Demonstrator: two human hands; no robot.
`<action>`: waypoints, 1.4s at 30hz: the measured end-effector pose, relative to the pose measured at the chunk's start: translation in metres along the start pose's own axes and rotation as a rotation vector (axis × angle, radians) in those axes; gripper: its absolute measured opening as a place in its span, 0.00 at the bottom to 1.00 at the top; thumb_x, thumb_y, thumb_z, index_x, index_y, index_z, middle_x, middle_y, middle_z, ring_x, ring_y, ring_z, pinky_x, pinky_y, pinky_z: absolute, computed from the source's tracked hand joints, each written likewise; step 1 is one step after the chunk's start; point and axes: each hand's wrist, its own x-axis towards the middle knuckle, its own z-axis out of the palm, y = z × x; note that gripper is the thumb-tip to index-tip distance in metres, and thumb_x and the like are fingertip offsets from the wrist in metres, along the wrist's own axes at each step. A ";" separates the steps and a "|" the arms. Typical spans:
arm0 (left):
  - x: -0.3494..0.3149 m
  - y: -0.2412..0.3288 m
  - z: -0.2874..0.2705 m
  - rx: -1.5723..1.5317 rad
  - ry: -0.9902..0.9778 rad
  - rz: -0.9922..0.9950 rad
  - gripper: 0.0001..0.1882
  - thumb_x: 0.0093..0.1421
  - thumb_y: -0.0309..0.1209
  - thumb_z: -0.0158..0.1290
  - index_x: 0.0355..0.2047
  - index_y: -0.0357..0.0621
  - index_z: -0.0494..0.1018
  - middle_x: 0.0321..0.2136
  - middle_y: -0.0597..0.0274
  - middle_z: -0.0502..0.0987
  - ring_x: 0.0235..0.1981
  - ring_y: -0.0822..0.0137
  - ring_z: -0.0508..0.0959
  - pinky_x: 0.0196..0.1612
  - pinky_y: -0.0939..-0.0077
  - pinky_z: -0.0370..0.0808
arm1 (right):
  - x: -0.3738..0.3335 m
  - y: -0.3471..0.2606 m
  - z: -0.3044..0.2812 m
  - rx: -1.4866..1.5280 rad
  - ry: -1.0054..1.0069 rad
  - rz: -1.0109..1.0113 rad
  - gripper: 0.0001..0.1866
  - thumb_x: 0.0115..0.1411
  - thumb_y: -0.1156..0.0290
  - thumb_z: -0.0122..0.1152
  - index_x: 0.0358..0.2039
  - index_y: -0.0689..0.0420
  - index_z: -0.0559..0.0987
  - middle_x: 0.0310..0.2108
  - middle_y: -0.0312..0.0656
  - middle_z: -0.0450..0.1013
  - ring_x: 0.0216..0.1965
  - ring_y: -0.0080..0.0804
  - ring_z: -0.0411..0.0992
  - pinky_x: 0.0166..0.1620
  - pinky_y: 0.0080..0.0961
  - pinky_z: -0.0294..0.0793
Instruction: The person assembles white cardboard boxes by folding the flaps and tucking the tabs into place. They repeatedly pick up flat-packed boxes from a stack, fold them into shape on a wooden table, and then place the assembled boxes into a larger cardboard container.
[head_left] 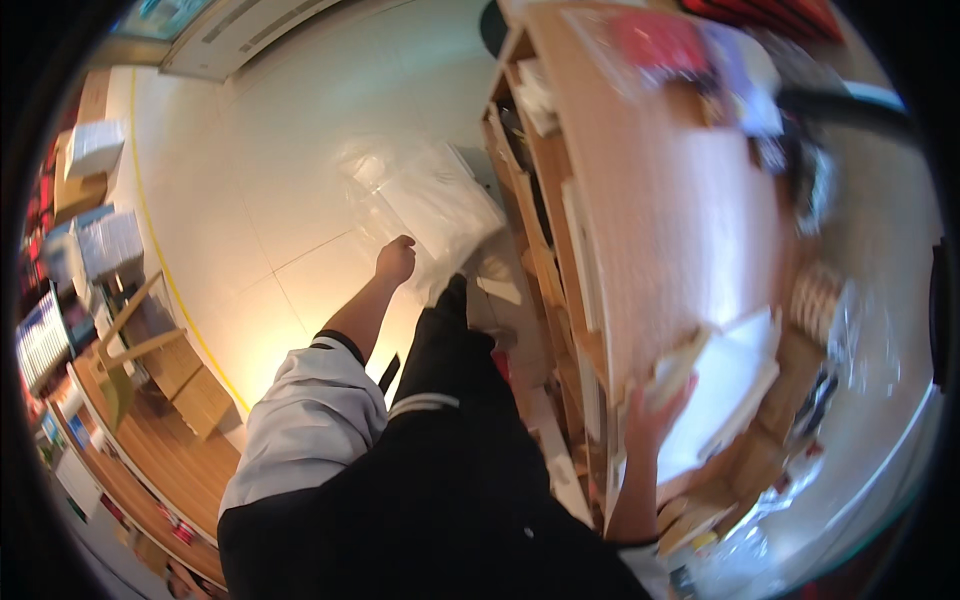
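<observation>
My left hand (397, 260) is closed at the near edge of a clear plastic bag (366, 200), pinching it. White, flat contents (440, 205) show through the crinkled plastic. The bag is low over the pale tiled floor, beside the wooden shelf unit. My right hand (660, 408) is on the wooden top, at the left edge of a white stack of sheets (722, 385) with cream-coloured edges. Its fingers are blurred, so whether they grip the stack or only rest on it does not show.
The wooden shelf unit (640, 200) stands along my right, with items in its side compartments. Packaged red and purple goods (665, 45) lie on its far end. Cardboard boxes (190, 385) and a wooden surface (165, 430) are at left. Clear plastic wrap (745, 560) lies at lower right.
</observation>
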 end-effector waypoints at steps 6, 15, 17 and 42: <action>0.112 -0.030 0.026 -0.033 -0.068 -0.101 0.20 0.54 0.32 0.47 0.47 0.38 0.72 0.43 0.42 0.76 0.46 0.47 0.76 0.50 0.60 0.72 | -0.019 0.028 0.002 -0.027 -0.029 0.254 0.43 0.61 0.59 0.57 0.66 0.65 0.46 0.67 0.58 0.44 0.67 0.50 0.47 0.66 0.42 0.48; 0.131 -0.118 0.052 -0.008 0.157 -0.701 0.34 0.52 0.48 0.55 0.49 0.32 0.66 0.47 0.37 0.72 0.49 0.44 0.73 0.53 0.58 0.71 | -0.045 0.085 -0.025 -0.297 -0.022 0.126 0.44 0.60 0.53 0.60 0.69 0.43 0.46 0.64 0.71 0.39 0.66 0.60 0.47 0.55 0.74 0.50; 0.126 -0.143 0.060 -0.133 0.093 -0.732 0.40 0.50 0.54 0.57 0.49 0.30 0.66 0.47 0.39 0.73 0.51 0.46 0.73 0.53 0.59 0.70 | -0.049 0.118 -0.048 -0.643 -0.205 -0.174 0.41 0.62 0.58 0.58 0.67 0.57 0.46 0.62 0.73 0.43 0.63 0.60 0.51 0.58 0.61 0.55; -0.007 0.058 -0.099 -0.898 0.733 -0.216 0.15 0.51 0.32 0.60 0.35 0.38 0.70 0.29 0.60 0.75 0.30 0.69 0.73 0.36 0.71 0.71 | -0.003 -0.002 0.003 -0.071 0.069 -0.011 0.35 0.58 0.73 0.54 0.64 0.64 0.53 0.66 0.59 0.48 0.67 0.54 0.47 0.67 0.44 0.48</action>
